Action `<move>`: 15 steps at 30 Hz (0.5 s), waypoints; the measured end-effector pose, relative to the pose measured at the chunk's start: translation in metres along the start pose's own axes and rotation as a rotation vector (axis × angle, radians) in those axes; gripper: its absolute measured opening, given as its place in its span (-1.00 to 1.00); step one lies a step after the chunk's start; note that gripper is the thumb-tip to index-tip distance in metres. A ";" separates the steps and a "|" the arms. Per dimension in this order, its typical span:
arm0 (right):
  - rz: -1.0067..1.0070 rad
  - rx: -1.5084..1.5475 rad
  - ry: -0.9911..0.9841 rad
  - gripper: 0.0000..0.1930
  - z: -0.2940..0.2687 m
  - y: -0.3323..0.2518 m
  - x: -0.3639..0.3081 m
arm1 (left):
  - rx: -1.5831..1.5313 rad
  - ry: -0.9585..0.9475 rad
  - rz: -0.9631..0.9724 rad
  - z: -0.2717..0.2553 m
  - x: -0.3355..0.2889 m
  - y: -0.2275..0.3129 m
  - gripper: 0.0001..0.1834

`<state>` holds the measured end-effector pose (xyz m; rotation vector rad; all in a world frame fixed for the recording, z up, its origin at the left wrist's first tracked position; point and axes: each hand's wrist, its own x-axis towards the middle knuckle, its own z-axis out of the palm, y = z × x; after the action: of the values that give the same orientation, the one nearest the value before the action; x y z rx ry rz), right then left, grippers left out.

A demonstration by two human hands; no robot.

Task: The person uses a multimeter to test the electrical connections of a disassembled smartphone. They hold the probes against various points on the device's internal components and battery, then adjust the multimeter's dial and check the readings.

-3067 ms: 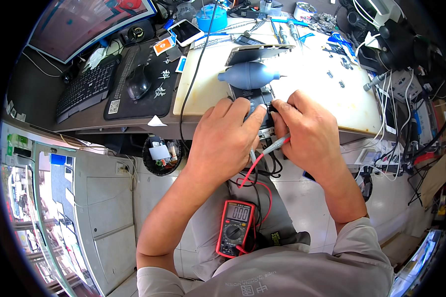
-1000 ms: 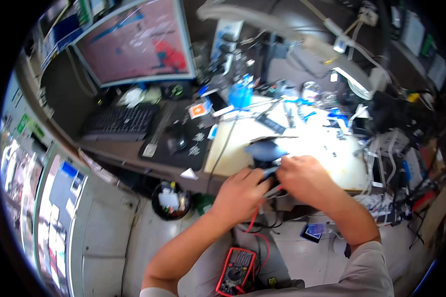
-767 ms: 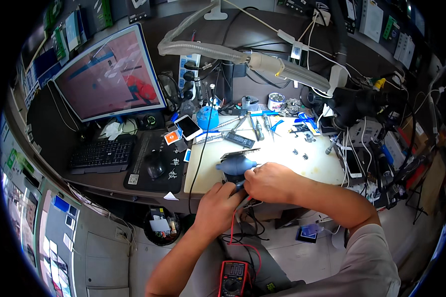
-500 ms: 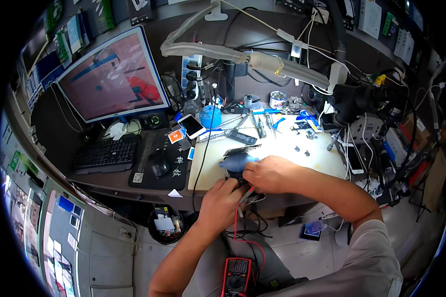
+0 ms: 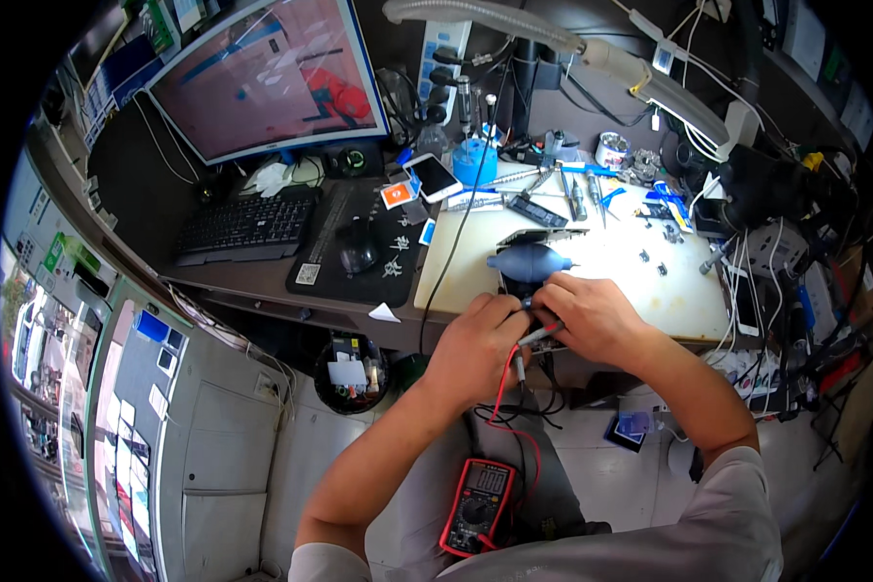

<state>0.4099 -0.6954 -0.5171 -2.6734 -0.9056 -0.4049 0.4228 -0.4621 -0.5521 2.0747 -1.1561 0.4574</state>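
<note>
My left hand (image 5: pixel 470 347) and my right hand (image 5: pixel 597 318) come together at the table's front edge, fingers closed. A grey multimeter probe (image 5: pixel 540 335) with a red lead lies in my right hand's grip. My left fingers pinch something small at the meeting point; what it is stays hidden. A second probe (image 5: pixel 520 366) hangs just below the hands, and I cannot tell what holds it. Directly beyond my fingertips rests a blue rubber air blower (image 5: pixel 529 262), with a dark flat part (image 5: pixel 543 236) behind it. On my lap sits a red multimeter (image 5: pixel 478 504), its display lit.
A pale work mat (image 5: pixel 475 264) carries screwdrivers, tweezers, small dark parts and a white phone (image 5: pixel 433 177). To the left are a keyboard (image 5: pixel 247 225), a mouse (image 5: pixel 357 247) and a monitor (image 5: pixel 272 82). A bin (image 5: pixel 344 398) stands under the table. A lamp arm (image 5: pixel 616 68) hangs overhead.
The whole view has shifted, so the table sits higher and further right. My hands stay together at the table edge; the grey probe and the blower now show more plainly.
</note>
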 end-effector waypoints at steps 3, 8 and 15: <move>0.026 0.018 0.080 -0.75 0.008 -0.008 -0.005 | -0.018 0.021 -0.021 -0.001 -0.003 -0.002 -0.56; 0.104 0.061 0.142 -0.68 0.012 -0.021 -0.014 | -0.061 -0.004 -0.029 -0.004 0.000 -0.004 -0.51; 0.068 -0.068 0.012 -0.59 0.004 -0.037 -0.029 | -0.084 -0.018 -0.022 -0.007 -0.003 -0.011 -0.56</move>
<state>0.3653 -0.6813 -0.5238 -2.7519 -0.8090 -0.4437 0.4313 -0.4512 -0.5532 2.0205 -1.1423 0.3742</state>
